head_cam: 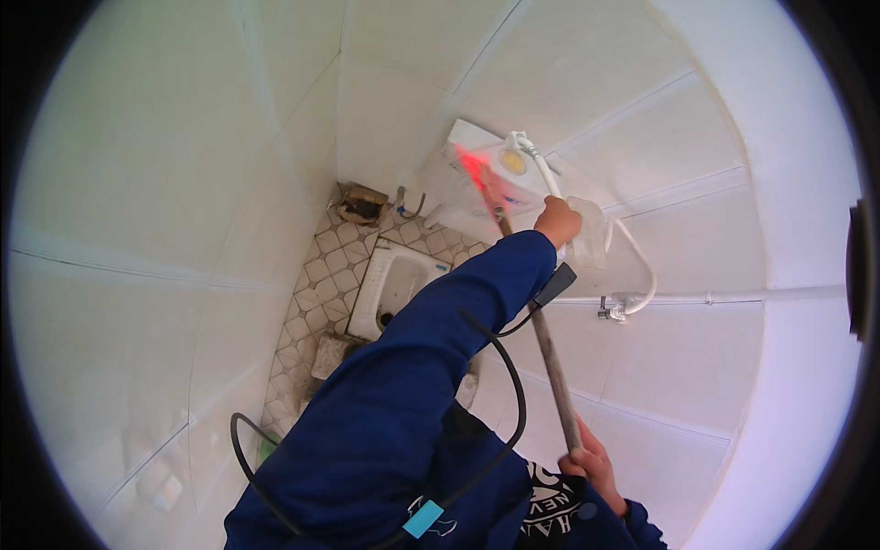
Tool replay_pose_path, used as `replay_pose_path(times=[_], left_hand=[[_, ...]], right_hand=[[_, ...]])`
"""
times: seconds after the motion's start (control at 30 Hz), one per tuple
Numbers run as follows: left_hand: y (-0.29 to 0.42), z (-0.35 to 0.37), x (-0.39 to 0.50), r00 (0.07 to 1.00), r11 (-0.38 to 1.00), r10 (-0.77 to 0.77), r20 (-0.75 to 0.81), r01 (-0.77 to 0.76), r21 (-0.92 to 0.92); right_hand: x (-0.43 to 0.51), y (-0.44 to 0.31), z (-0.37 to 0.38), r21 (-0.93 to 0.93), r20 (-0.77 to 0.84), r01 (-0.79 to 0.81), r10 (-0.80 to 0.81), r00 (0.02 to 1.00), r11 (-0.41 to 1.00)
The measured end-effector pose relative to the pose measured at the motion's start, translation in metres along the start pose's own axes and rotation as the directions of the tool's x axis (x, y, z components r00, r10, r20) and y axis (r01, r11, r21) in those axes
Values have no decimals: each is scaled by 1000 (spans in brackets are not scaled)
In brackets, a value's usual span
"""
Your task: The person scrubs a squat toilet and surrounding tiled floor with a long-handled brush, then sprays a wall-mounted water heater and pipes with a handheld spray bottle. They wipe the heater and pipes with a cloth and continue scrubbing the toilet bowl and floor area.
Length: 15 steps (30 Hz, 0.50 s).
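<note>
My left hand (558, 220), on the arm reaching up across the view, is closed around a white flexible hose (548, 177). A translucent plastic piece (588, 234) lies against that hand's right side. At the lower right, my right hand (590, 459) grips the lower end of a long wooden stick (552, 371). The stick passes behind the left forearm to a blurred red and pink head (474, 165) in front of a white toilet cistern (460, 192). A round yellowish part (513, 162) shows on the cistern, beside the hose's upper fitting.
A white squat toilet pan (402, 282) is set in the patterned tile floor (313, 302). An opening with a rough edge (362, 204) is in the corner. A tap (612, 311) and pipe (729, 295) run along the right wall. A black cable (520, 392) loops before my body.
</note>
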<state>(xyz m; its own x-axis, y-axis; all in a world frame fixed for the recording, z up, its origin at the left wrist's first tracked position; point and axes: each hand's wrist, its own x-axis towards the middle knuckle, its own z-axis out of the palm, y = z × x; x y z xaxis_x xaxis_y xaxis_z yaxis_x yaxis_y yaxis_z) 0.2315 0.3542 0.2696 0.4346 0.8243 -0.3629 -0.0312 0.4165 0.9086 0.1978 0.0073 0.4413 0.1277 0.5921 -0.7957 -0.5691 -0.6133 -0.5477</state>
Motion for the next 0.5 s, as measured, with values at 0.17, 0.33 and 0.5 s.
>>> replay_pose_path(times=[0.17, 0.33, 0.5], left_hand=[[-3, -13, -1, 1000, 999, 29, 1, -29, 29], [-30, -20, 2, 998, 997, 58, -31, -60, -55], [-35, -16, -4, 999, 992, -14, -32, 10, -123]], right_hand=[[120, 5, 38, 96, 213, -100, 78, 974, 990], [172, 9, 59, 201, 130, -158, 134, 983, 967], [75, -5, 33, -52, 129, -88, 94, 987, 995]])
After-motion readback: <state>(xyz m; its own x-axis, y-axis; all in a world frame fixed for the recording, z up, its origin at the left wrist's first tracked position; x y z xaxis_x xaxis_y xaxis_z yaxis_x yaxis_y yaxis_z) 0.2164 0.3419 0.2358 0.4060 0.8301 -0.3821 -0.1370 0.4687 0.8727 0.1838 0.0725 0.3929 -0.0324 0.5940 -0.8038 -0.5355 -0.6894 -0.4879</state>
